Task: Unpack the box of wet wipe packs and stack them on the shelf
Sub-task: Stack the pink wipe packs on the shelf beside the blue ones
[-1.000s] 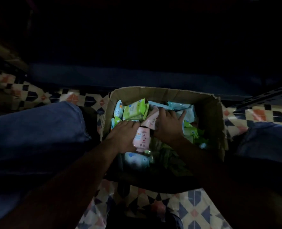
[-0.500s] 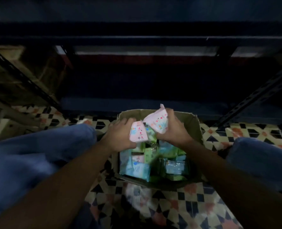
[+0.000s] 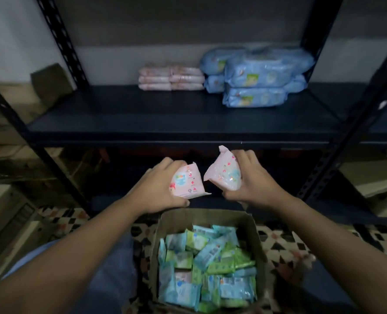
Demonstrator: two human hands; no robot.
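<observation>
My left hand [image 3: 158, 189] grips a small pink wet wipe pack [image 3: 186, 182], and my right hand [image 3: 253, 182] grips another pink pack [image 3: 225, 176]. Both are held up in front of the dark shelf board [image 3: 142, 114], above the open cardboard box [image 3: 253, 225] on the floor. The box holds several blue, green and pink packs [image 3: 208, 264]. On the shelf, a low stack of pink packs [image 3: 171, 79] lies next to a pile of large blue packs [image 3: 260, 75].
Black perforated uprights [image 3: 61, 41] frame the shelf on both sides. A lower shelf level sits dark behind my hands. The floor has patterned tiles [image 3: 278, 241]. Cardboard boxes [image 3: 52, 78] stand at the left, and my blue-clad knee [image 3: 111, 275] is beside the box.
Both hands lifted a pink pack each out of the box and rose toward the shelf. My view tilted up, so the shelf and its stacks came into sight.
</observation>
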